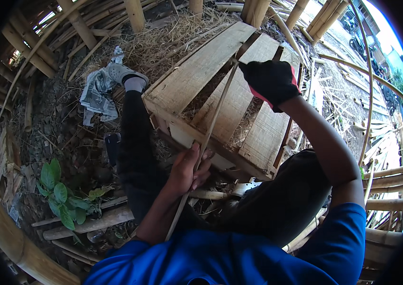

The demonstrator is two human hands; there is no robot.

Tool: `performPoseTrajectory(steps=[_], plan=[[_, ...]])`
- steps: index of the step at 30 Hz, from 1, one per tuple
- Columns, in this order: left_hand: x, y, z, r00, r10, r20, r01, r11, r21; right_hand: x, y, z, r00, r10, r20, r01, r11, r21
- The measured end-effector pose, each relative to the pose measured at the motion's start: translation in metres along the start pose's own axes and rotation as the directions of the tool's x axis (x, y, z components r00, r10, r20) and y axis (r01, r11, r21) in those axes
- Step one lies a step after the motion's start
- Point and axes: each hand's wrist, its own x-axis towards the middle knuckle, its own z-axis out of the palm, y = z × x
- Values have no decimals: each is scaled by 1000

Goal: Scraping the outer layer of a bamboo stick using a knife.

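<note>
Bamboo strip, held over wooden pallet.
Left hand bare, fingers clamped at 6 o'clock; gloved right hand gripping at 1 o'clock.

Thin bamboo strip: lying across the wooden slatted pallet, running from left hand up to gloved right hand.
Green leafy plant: sitting left of the left hand.

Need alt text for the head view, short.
A seated person grips a thin bamboo strip with the bare left hand and a black-gloved right hand, over a wooden pallet. Bamboo poles and straw lie around.
</note>
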Motion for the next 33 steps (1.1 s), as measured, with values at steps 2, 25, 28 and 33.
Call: performPoseTrajectory(steps=[2,25,28,33], plan=[[1,-3,-2,1000,10,22,-10,1000,4,-13,-7,27,977,-211,-35,208,975,-73],[-4,-4,-10,996,-46,71,56,987,-150,-26,-32,0,999,-4,-51,30,858,513],[-3,-4,-9,997,-42,66,49,992,-113,-22,-33,-3,982,148,116,-188,789,584],[-2,-6,-11,995,-52,91,65,987,-145,-15,-22,18,1000,-15,-2,12,739,674]])
